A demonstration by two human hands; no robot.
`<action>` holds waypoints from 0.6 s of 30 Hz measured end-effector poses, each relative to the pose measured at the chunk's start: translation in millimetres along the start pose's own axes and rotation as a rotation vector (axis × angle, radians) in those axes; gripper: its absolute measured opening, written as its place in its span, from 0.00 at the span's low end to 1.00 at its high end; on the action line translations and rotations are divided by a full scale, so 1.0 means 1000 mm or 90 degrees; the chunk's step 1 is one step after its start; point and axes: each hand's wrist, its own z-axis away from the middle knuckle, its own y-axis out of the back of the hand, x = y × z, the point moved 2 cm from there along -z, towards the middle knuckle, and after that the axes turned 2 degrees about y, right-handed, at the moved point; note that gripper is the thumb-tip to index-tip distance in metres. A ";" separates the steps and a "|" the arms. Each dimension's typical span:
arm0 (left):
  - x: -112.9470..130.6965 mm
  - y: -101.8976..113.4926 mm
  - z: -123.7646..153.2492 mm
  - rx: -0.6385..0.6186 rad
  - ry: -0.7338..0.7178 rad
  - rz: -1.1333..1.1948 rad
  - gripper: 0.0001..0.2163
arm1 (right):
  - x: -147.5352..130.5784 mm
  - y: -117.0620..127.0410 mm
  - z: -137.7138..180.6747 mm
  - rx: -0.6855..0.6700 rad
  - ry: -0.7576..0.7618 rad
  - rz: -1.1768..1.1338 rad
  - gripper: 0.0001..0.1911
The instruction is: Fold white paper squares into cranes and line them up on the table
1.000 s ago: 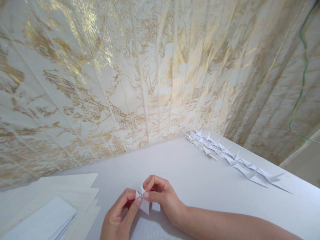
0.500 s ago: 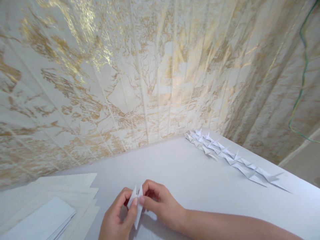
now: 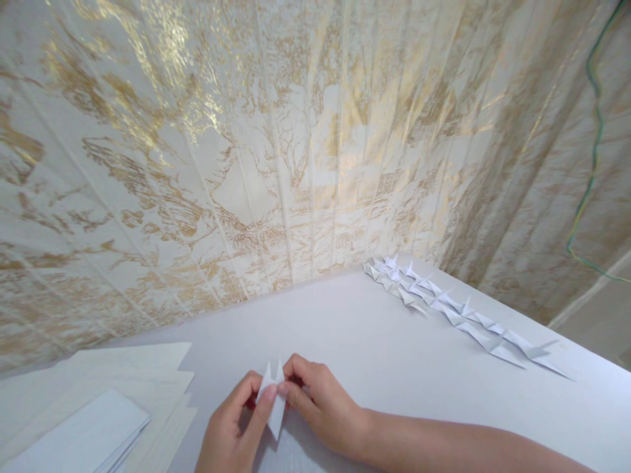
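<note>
A small piece of folded white paper (image 3: 276, 415), with two narrow points standing up at its top and one point below, is pinched between my hands just above the table. My left hand (image 3: 235, 420) grips its left side, thumb across the front. On the right edge, the thumb and forefinger of my right hand (image 3: 323, 401) are closed. The fingers behind the paper are partly hidden.
Several folded paper cranes (image 3: 458, 315) stand in rows along the right side of the white table (image 3: 296, 322). At the left lie fanned paper sheets (image 3: 170, 358) with a smaller paper stack (image 3: 89, 430) on top. A gold-patterned curtain (image 3: 256, 197) hangs behind; a green cord (image 3: 597, 131) dangles at right.
The folded paper has turned slightly, its lower point shifting to the right and up, and more of its front shows. Both hands keep their pinch and have barely moved.
</note>
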 end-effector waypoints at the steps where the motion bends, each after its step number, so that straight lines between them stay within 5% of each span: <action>1: 0.000 0.000 0.000 0.004 -0.003 0.001 0.17 | 0.001 0.000 -0.001 -0.003 -0.001 -0.006 0.09; 11: -0.001 0.000 0.001 0.001 0.024 0.026 0.18 | 0.001 -0.002 0.000 -0.014 -0.003 -0.005 0.14; 18: -0.001 -0.001 0.001 -0.006 0.033 0.055 0.18 | 0.006 -0.003 -0.004 0.009 -0.061 -0.145 0.20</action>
